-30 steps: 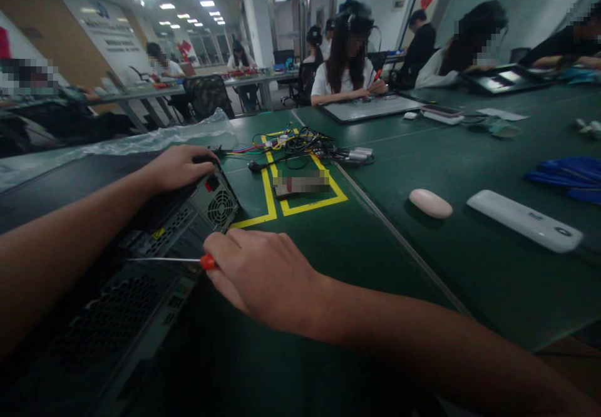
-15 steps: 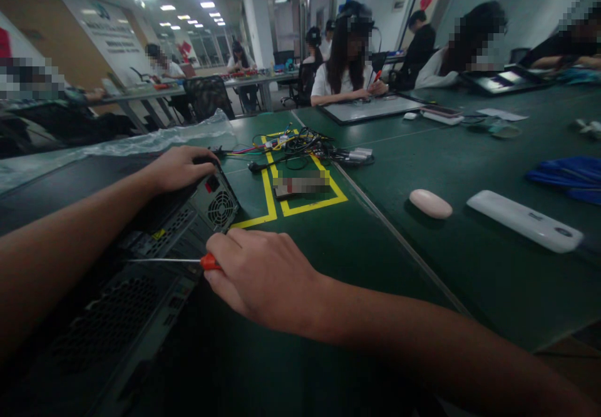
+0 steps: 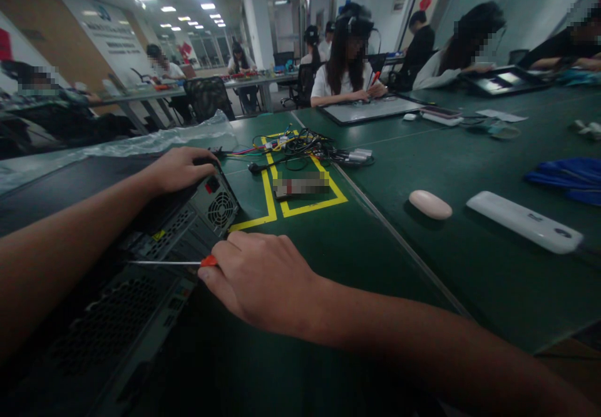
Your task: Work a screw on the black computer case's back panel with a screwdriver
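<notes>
A black desktop computer case (image 3: 89,182) lies at the left, its metal rear panel with a round fan grille (image 3: 220,209) facing the right. My left hand (image 3: 181,168) presses on the case's upper side, its fingers curled over the rear corner. In my right hand (image 3: 263,279) is a screwdriver (image 3: 164,263), the fingers and thumb closed round its orange-red handle. Its thin metal shaft runs level leftward to the rear of the case. The tip is lost in the dark by the panel, so contact there cannot be made out.
Beyond the case lies a bundle of cables (image 3: 305,144) by yellow tape (image 3: 314,206) marking the green table (image 3: 375,267). A partly blurred flat part (image 3: 300,185) lies inside the tape. Rightward are a pink oval case (image 3: 431,205), a white bar-shaped device (image 3: 523,221) and blue cloth (image 3: 566,179). Several people sit working beyond.
My right thumb and fingers have shifted round the screwdriver handle, the thumb now further forward under it. The shaft stays nearly in place. My left hand and the computer case have not moved.
</notes>
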Demonstrator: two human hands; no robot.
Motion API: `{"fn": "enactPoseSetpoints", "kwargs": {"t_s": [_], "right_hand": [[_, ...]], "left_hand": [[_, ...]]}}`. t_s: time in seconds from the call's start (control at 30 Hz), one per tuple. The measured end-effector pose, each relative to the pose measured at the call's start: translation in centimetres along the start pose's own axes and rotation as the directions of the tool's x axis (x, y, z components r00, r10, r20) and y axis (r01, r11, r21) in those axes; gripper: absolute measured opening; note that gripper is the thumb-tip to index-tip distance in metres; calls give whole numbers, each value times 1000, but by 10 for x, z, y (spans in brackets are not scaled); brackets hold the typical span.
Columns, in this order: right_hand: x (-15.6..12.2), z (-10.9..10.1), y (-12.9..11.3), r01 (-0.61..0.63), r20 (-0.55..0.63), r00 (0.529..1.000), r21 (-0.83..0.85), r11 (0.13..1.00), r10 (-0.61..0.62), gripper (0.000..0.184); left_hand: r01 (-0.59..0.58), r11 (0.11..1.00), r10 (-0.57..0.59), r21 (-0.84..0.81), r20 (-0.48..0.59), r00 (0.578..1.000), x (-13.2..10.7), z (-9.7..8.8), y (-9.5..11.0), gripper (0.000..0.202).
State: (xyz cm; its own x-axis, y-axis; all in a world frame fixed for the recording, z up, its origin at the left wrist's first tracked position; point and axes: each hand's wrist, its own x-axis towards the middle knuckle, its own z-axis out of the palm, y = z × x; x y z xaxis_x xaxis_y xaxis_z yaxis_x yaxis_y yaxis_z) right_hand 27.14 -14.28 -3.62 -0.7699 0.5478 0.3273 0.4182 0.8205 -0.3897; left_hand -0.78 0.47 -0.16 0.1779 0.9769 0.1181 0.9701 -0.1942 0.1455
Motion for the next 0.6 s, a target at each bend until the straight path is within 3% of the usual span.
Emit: {"fn": "enactPoseSetpoints", "kwargs": {"t_s": [0.27,0.6], "right_hand": [[-2,3,5,78,-30,996,-10,997,-79,27],[-2,1,4,70,-23,997,-38,997,-71,20]], "left_hand": [[-12,1000,12,12,-2,1000,1,0,1,67],[-15,1000,15,9,-5,1000,1,1,2,69]]}}
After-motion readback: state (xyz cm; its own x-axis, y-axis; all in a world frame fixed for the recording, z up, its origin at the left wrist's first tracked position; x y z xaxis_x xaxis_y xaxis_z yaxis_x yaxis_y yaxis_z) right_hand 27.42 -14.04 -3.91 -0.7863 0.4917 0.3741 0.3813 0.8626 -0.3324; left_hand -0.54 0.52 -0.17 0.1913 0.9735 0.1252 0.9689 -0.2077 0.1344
